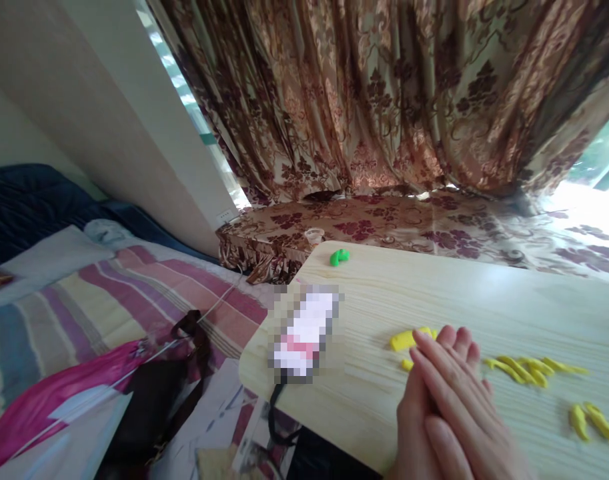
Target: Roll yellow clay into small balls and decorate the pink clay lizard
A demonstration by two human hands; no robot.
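My two hands are pressed flat together, palm against palm, over the near edge of a light wooden table [434, 293]. My left hand [413, 421] lies under my right hand [464, 400], with the fingers of both stretched out and pointing to the far left. Whatever may lie between the palms is hidden. A yellow clay block [403, 340] and a small yellow bit [407, 365] lie just beyond the fingertips. Several thin yellow clay rolls [527, 369] lie to the right of my hands, and two more yellow rolls [591, 421] lie near the right edge.
A small green clay lump [339, 257] sits at the table's far left corner. A blurred-out flat object [304, 333] lies on the table's left end. Left of the table are a striped bedcover [134, 293], a dark bag [159, 400] and a pink item [59, 393]. A patterned curtain [384, 100] hangs behind.
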